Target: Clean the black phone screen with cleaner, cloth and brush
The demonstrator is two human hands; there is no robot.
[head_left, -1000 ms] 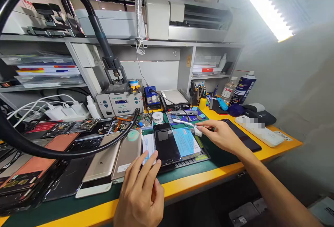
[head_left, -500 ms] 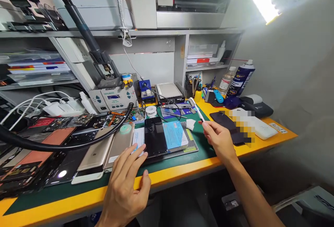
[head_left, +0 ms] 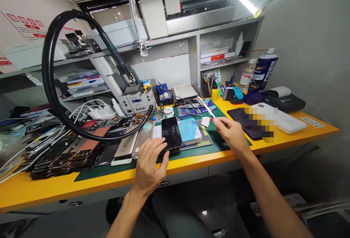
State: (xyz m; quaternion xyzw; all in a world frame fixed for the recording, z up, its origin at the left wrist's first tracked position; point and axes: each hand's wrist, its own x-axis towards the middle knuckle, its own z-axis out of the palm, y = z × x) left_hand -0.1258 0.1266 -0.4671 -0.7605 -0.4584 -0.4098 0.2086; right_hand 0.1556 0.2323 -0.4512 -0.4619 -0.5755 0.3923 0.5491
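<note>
Our right fingers (head_left: 222,122) pinch one brush (head_left: 206,107); our left fingers (head_left: 156,149), half spread, meet one black phone (head_left: 171,132) near the bench's (head_left: 191,164) front edge.

- We had a yellow bench (head_left: 41,190), overlaid with a green mat (head_left: 218,144).
- Directly on it we saw 1 spray can (head_left: 264,70) and 1 white slab (head_left: 286,119).
- On our mat lay 1 mesh plate (head_left: 209,140).
- Our gray shelf (head_left: 218,30) carried 1 large machine (head_left: 153,13).
</note>
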